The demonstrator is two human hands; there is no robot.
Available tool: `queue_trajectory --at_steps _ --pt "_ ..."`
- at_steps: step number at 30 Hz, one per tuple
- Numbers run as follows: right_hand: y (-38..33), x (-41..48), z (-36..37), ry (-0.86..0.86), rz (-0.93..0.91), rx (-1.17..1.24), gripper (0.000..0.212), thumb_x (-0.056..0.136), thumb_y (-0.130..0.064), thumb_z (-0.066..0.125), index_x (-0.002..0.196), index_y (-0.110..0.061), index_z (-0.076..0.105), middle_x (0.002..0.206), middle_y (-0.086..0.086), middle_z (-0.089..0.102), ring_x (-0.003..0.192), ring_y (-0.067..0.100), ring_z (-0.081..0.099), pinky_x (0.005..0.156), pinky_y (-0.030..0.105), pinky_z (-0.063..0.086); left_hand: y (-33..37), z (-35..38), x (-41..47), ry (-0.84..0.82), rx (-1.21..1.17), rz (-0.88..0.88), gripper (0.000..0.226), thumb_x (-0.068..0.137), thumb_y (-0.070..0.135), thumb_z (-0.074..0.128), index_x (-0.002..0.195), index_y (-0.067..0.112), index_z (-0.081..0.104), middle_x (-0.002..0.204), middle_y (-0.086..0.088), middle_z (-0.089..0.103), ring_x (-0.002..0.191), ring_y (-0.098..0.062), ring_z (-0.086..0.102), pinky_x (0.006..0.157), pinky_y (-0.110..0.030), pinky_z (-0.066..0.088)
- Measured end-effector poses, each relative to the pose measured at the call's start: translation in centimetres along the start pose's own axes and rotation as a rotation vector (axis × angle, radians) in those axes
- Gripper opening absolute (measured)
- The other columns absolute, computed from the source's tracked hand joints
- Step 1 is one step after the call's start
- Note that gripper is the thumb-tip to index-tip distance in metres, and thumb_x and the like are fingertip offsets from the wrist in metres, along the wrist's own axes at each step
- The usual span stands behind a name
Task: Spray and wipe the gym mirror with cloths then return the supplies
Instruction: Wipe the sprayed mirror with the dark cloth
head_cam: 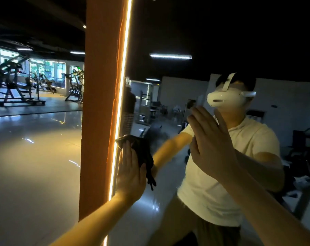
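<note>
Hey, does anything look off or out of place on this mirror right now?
No crack, spill or damage shows on the mirror. One small thing: the dark cloth under the left hand is bunched, with a tail dangling below the palm, so likely only part of it wipes. The right hand lies flat against the glass.

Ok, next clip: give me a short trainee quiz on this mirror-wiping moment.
1. Pick one: what does the left hand press flat against the mirror? A a spray bottle; B a dark cloth; C a sponge.
2. True or false: the right hand is curled into a fist.
3. Fill in: the lit strip runs between the mirror and an ____ pillar.
Key: 1 B; 2 false, its fingers are straight; 3 orange.
</note>
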State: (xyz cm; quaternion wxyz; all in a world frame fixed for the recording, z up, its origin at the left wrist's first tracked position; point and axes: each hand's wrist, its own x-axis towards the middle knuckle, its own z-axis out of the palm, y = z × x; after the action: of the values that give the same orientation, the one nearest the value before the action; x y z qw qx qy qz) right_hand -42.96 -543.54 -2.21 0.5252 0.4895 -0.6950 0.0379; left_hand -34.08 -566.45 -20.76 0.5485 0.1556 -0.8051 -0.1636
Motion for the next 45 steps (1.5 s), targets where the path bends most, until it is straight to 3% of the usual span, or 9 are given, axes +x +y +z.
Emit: queue_trajectory --at_steps 9,15,23,26,29,33,37,41,45 --pt "1.8 -2.6 -1.4 0.113 0.119 0.106 0.053 0.094 -0.014 0.039 0.143 -0.001 0.054 0.158 0.017 0.044 0.152 0.032 0.034 0.123 0.057 0.027 12.5 0.5 7.9 0.088 0.042 0.295 0.076 0.108 0.049 0.029 0.163 0.003 0.003 0.172 -0.018 -0.001 0.161 -0.032 0.0 0.131 -0.048 0.004" --pt "2.7 -3.2 -1.5 0.238 0.168 0.21 0.05 0.092 -0.001 0.045 0.14 0.003 0.056 0.152 0.018 0.05 0.148 0.031 0.04 0.123 0.054 0.029 13.4 2.0 6.8 -0.073 0.36 0.81 0.071 0.11 0.055 0.021 0.162 0.007 0.01 0.169 -0.016 0.009 0.16 -0.031 0.002 0.131 -0.048 0.005" --pt "1.6 -3.5 -0.5 0.213 0.159 0.149 0.046 0.094 -0.008 0.044 0.136 0.001 0.059 0.154 0.021 0.048 0.15 0.036 0.037 0.12 0.062 0.028 2.7 0.2 5.5 0.189 0.068 0.131 0.089 0.105 0.059 0.034 0.16 -0.009 0.017 0.17 -0.027 0.005 0.16 -0.04 0.002 0.13 -0.054 0.006" --pt "1.1 -5.1 -0.3 0.214 0.132 0.169 0.043 0.093 0.0 0.047 0.135 0.002 0.06 0.155 0.023 0.045 0.148 0.039 0.038 0.119 0.064 0.028 5.4 1.8 3.9 0.224 0.024 0.102 0.092 0.105 0.06 0.034 0.156 -0.016 0.021 0.168 -0.032 0.008 0.16 -0.042 0.004 0.129 -0.056 0.007" --pt "0.9 -6.9 -0.3 0.168 0.16 0.179 0.046 0.092 0.003 0.05 0.137 0.002 0.06 0.158 0.022 0.043 0.15 0.037 0.036 0.119 0.063 0.027 9.0 4.2 0.8 0.094 0.08 0.228 0.096 0.102 0.064 0.04 0.156 -0.013 0.025 0.169 -0.029 0.008 0.16 -0.04 0.006 0.128 -0.059 0.011" --pt "1.1 -8.9 -0.4 0.09 0.174 0.204 0.053 0.092 0.0 0.044 0.144 0.003 0.053 0.162 0.019 0.037 0.155 0.033 0.028 0.123 0.06 0.024 13.7 6.7 -4.1 -0.159 0.204 0.576 0.089 0.1 0.07 0.038 0.162 0.008 0.022 0.17 -0.016 0.021 0.161 -0.03 -0.003 0.13 -0.047 -0.008" --pt "0.9 -9.6 -0.4 0.074 0.186 0.201 0.057 0.091 0.001 0.044 0.148 0.003 0.049 0.164 0.017 0.034 0.156 0.032 0.024 0.123 0.059 0.024 12.3 7.3 -5.3 -0.269 0.39 1.011 0.072 0.106 0.06 0.025 0.161 0.013 0.028 0.163 -0.011 0.039 0.153 -0.029 0.024 0.131 -0.046 -0.004" --pt "-0.4 -9.7 0.5 0.113 0.23 0.215 0.057 0.088 0.005 0.05 0.145 0.003 0.053 0.163 0.019 0.035 0.154 0.036 0.027 0.121 0.063 0.025 5.8 5.0 -2.6 -0.104 0.322 0.745 0.069 0.107 0.053 0.03 0.16 0.009 0.023 0.159 -0.02 0.043 0.152 -0.033 0.024 0.129 -0.045 0.002" --pt "-2.1 -10.1 1.7 0.135 0.227 0.213 0.053 0.089 0.004 0.047 0.14 0.002 0.059 0.16 0.021 0.039 0.152 0.039 0.032 0.117 0.068 0.026 -0.5 3.1 -2.9 0.04 0.04 0.115 0.086 0.105 0.058 0.036 0.165 0.007 0.002 0.172 -0.022 0.001 0.159 -0.043 0.004 0.128 -0.06 0.008"
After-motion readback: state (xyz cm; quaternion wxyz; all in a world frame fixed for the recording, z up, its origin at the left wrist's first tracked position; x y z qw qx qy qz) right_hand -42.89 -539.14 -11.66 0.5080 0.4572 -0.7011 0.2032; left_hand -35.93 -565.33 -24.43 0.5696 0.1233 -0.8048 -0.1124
